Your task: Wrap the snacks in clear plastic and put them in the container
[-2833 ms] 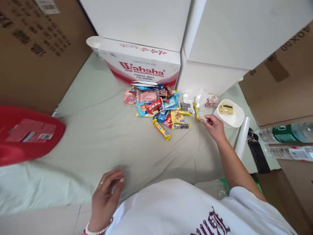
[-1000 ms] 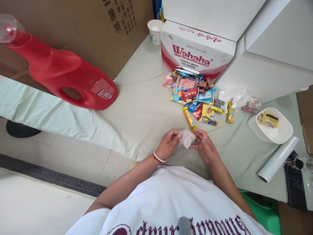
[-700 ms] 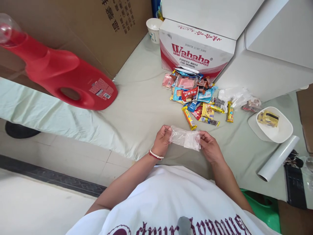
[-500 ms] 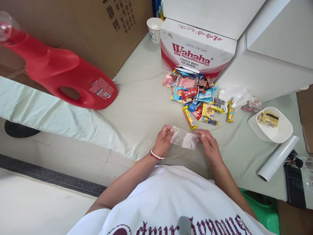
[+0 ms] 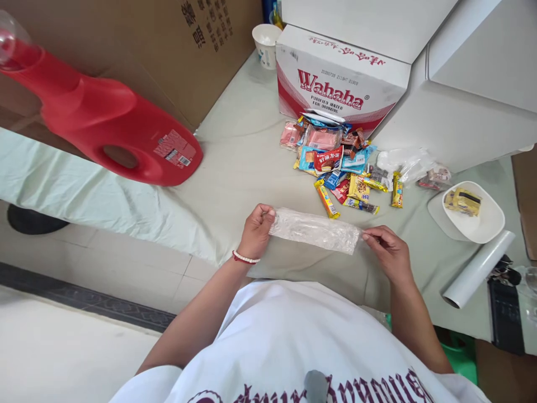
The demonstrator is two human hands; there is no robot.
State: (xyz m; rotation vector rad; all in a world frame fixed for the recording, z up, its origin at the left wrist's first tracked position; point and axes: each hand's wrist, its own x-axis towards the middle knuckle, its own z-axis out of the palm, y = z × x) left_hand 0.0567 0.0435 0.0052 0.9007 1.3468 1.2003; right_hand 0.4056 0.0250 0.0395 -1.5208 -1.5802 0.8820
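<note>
Left hand (image 5: 255, 235): my fingers are pinching one end of the clear, crinkled plastic strip (image 5: 315, 229), nearer me than the red-and-white Wahaha carton (image 5: 335, 89).
Right hand (image 5: 391, 254): fingertips gripping its other end.

We wore a white shirt (image 5: 293, 336) with short sleeves (image 5: 153, 385). Large dark purple lettering (image 5: 380, 387) in an ornate, blackletter style ran across its front, upside down to our view. A rounded emblem (image 5: 205, 398) of the same colour, cut off below, sat left of it, and a smooth grey patch (image 5: 316, 385) interrupted the letters. Behind our left hand (image 5: 255, 230) we had a bracelet (image 5: 246, 258) of small white beads with a red strand.
</note>
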